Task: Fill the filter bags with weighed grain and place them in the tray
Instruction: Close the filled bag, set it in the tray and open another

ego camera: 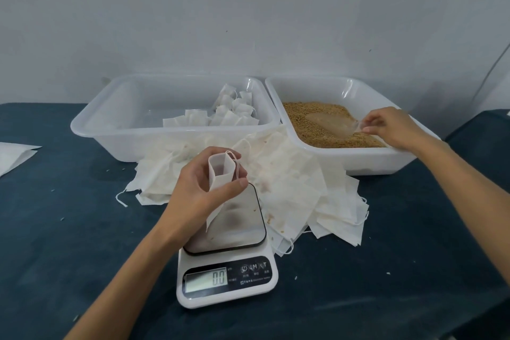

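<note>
Two hands are kept well apart: an open-mouthed filter bag (219, 174) is gripped upright by the left hand (202, 190) above the scale (226, 251); a clear scoop (334, 125) is pinched by the right hand (392, 127) in the grain (317, 124) of the right tub (358, 157) at the table's back edge. A leftward, nearer carry to the bag's mouth is judged next; filled bags (234, 110) are seen in the left tray (110, 130).

A dark blue cloth (386, 243) covers the desk, dotted here and there with small pale specks. A plain grey-white wall (248, 14) rises behind it. At the left edge a flat white sheet (13, 156) lies on the cloth. At the far right a thin pale cable (494, 72) curves down the wall.
</note>
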